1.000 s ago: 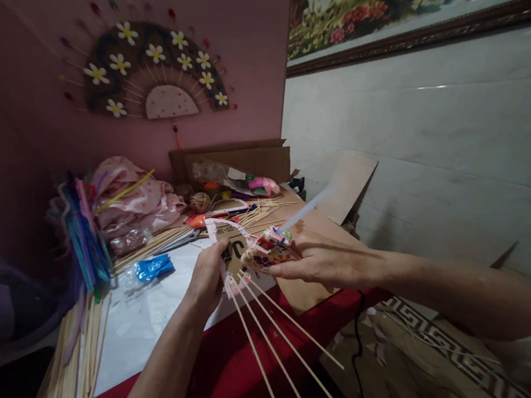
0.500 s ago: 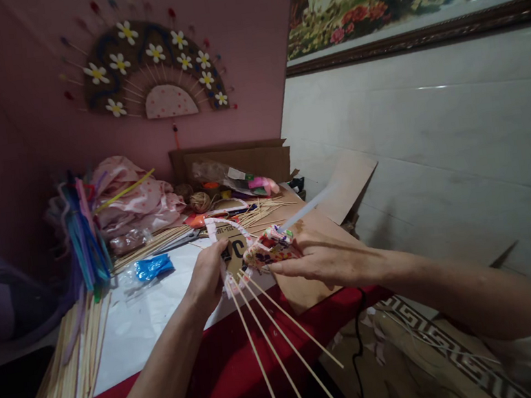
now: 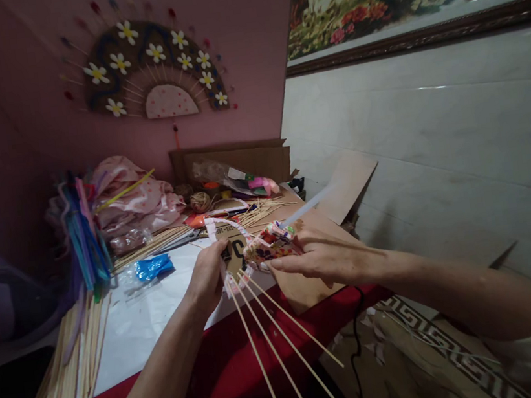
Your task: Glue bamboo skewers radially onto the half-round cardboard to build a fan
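Observation:
My left hand (image 3: 206, 278) grips a half-round cardboard piece (image 3: 231, 253) with dark print and a white edge. Several thin bamboo sticks (image 3: 278, 347) fan out from its base toward me. My right hand (image 3: 319, 256) holds a hot glue gun (image 3: 271, 242) wrapped in colourful patterned paper. A pale glue stick (image 3: 306, 207) juts from the gun's back, and its front end rests against the cardboard piece.
A white sheet (image 3: 138, 313) covers the red table (image 3: 230, 373). Bundled bamboo sticks (image 3: 67, 368) lie at the left, with blue strips (image 3: 85, 236), pink cloth (image 3: 133, 200), a twine ball (image 3: 200, 202) and a cardboard box (image 3: 241, 160) behind. A flowered fan (image 3: 155, 70) hangs on the pink board.
My right hand and the glue gun have shifted slightly left and up along the cardboard piece. My left hand holds still.

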`<state>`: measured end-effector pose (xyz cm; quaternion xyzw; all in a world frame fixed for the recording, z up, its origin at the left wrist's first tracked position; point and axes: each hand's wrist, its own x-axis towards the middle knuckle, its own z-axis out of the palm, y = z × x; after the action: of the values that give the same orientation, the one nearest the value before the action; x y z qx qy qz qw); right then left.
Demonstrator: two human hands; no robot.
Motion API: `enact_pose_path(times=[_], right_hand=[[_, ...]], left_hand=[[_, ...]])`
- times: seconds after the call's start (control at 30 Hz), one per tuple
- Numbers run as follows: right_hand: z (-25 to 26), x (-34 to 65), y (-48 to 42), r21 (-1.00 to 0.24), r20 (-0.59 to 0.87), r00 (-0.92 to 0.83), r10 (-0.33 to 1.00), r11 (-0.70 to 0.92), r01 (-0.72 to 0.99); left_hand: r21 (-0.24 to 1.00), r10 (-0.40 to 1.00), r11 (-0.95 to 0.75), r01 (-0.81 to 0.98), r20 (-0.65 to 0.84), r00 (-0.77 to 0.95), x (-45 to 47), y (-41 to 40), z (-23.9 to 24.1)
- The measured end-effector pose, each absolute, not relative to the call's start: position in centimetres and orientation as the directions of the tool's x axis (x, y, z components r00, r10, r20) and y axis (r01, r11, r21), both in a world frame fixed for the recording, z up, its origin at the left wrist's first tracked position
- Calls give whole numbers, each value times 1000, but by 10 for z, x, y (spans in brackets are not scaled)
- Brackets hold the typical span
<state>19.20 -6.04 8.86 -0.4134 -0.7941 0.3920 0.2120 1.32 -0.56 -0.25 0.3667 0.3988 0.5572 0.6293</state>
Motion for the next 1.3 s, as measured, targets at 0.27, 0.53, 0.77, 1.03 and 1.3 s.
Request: enact_pose_path(times=[0.27, 0.53, 0.77, 1.03, 1.3], right_hand=[[82, 200, -59, -790, 44, -607, 794, 400, 465], [85, 198, -61, -761, -2, -631, 776, 408, 504], [83, 200, -59, -718, 14, -634, 773, 449, 532], [88, 199, -57, -649, 162, -785, 598, 664, 371], [96, 191, -61, -730, 144, -732, 666, 571, 376]], left_hand=[[896, 991, 133, -423, -129, 38, 13, -5, -3], [898, 992, 123, -423, -114, 45, 13, -5, -1], [896, 992, 130, -425, -114, 62, 14, -8, 1], [893, 992, 112, -435, -79, 95, 13, -7, -3], [896, 993, 117, -429, -95, 73, 13, -7, -2]])
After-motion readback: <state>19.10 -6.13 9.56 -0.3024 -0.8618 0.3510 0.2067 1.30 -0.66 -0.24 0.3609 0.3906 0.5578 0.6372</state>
